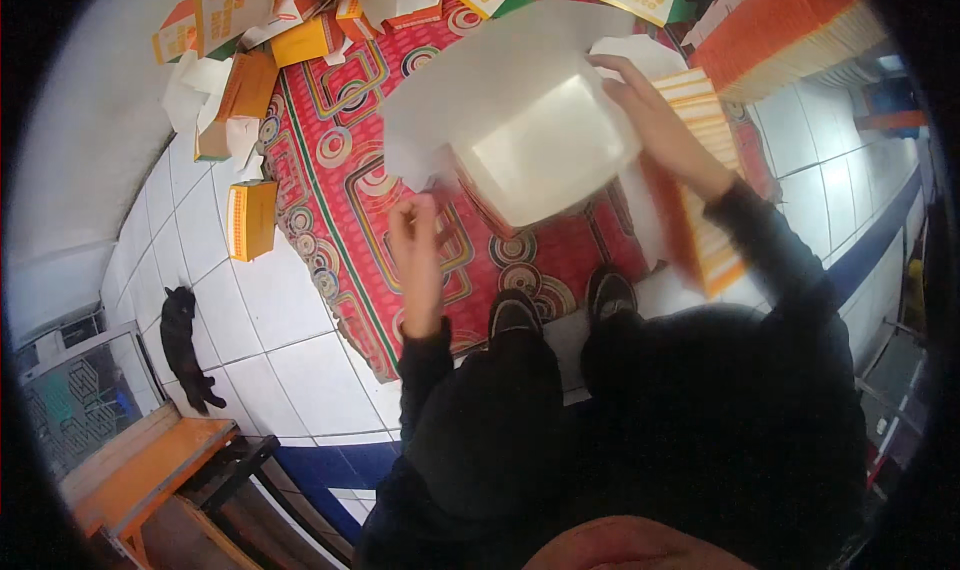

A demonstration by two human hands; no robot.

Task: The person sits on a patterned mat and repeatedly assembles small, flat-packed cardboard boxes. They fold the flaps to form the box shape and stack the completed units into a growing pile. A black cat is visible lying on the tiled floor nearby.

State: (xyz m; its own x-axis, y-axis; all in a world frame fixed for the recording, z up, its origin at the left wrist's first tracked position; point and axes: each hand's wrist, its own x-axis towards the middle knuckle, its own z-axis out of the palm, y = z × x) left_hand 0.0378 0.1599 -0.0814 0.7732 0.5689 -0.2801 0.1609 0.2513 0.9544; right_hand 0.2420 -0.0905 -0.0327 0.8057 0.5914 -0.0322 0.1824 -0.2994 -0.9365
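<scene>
A paperboard box (545, 150), white inside with wide white flaps spread out, is held up in front of me over a patterned red mat. My right hand (665, 120) grips its right side, the fingers over the upper right corner. Just off the box's lower left corner is my left hand (418, 245), its fingers loosely bent and apart, somewhat blurred, with nothing seen in them. To the right, a long stack of flat orange-and-white cartons (700, 190) lies beside my right forearm.
Folded orange, white and green boxes (300, 40) pile up along the far side. One orange box (252, 220) stands on the white tiles. A black cat (182, 345) lies at left, near a wooden bench (150, 470). Another tall carton stack (790, 35) rises at far right.
</scene>
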